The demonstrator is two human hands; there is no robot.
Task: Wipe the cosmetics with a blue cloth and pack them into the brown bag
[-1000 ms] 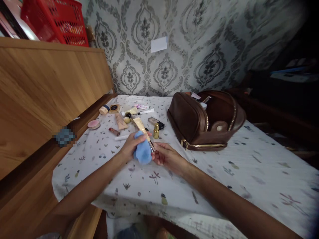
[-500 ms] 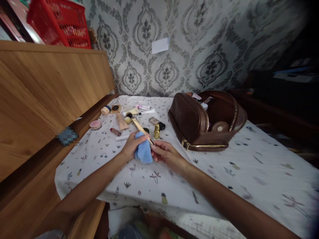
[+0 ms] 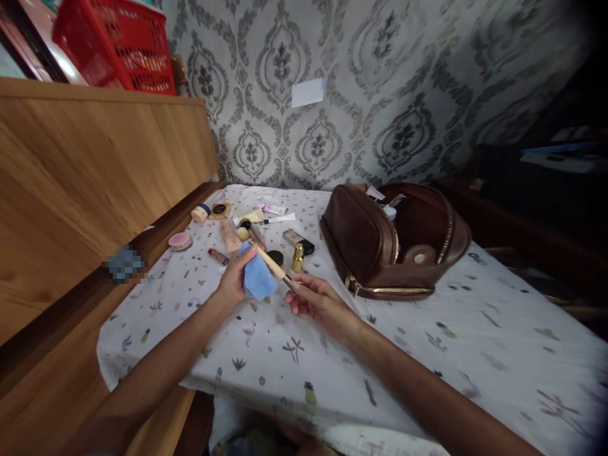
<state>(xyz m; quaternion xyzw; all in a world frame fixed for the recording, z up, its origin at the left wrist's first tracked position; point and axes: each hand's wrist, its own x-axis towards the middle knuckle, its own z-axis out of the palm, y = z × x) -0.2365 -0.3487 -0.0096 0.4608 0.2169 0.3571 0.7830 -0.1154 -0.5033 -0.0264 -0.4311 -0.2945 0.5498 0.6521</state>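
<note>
My left hand (image 3: 234,277) is closed on a blue cloth (image 3: 256,278), which is pressed against a slim beige cosmetic tube (image 3: 270,263). My right hand (image 3: 311,301) pinches the dark lower end of that tube, which points up and away to the left. Both hands hover just above the patterned white tablecloth (image 3: 332,354). An open brown zip bag (image 3: 387,240) lies to the right of my hands. Several small makeup items (image 3: 237,225) lie scattered beyond my left hand.
A small gold bottle (image 3: 297,257) stands just behind the tube. A pink round compact (image 3: 180,240) sits near the table's left edge. A wooden headboard (image 3: 85,183) runs along the left, with a red basket (image 3: 118,44) on top. Patterned wallpaper (image 3: 361,95) is behind.
The blue cloth has slid up along the tube toward its far end. Both hands have lifted slightly and the view has tilted a little.
</note>
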